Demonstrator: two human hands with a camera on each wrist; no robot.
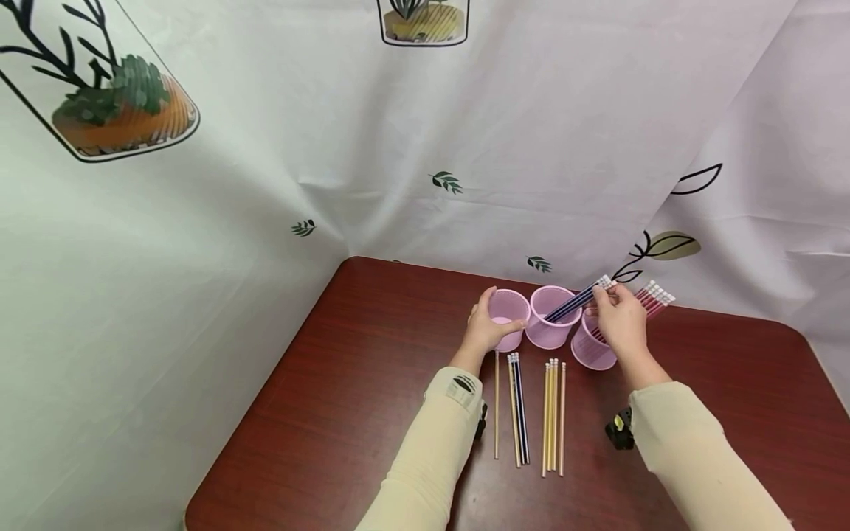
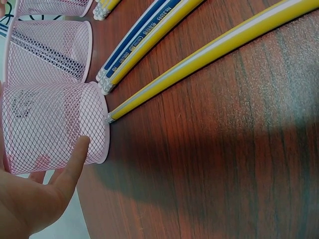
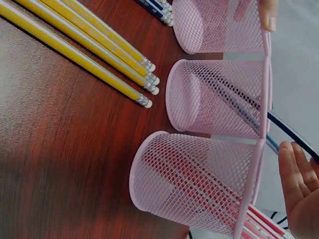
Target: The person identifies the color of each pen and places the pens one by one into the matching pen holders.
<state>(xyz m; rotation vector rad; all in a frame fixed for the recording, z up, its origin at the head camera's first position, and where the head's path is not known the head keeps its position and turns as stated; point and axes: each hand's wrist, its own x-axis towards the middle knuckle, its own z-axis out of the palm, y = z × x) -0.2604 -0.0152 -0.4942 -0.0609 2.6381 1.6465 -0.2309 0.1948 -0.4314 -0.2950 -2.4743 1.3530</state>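
Observation:
Three pink mesh pencil cups stand in a touching row. My left hand (image 1: 483,328) holds the left cup (image 2: 50,129), fingers round its far side and thumb at its front rim. Dark blue pencils (image 1: 572,304) lean in the middle cup (image 1: 548,337), their white eraser ends up. My right hand (image 1: 623,321) pinches these pencils near the erasers, above the right cup (image 3: 194,184). That right cup holds several red pencils (image 1: 654,296), tilted to the right. No pencils show inside the left cup.
On the brown table (image 1: 372,369), in front of the cups, lie a single yellow pencil (image 1: 496,413), a small group of blue pencils (image 1: 521,413) with a yellow one beside it, and several yellow pencils (image 1: 553,420). A patterned white cloth (image 1: 465,221) hangs behind.

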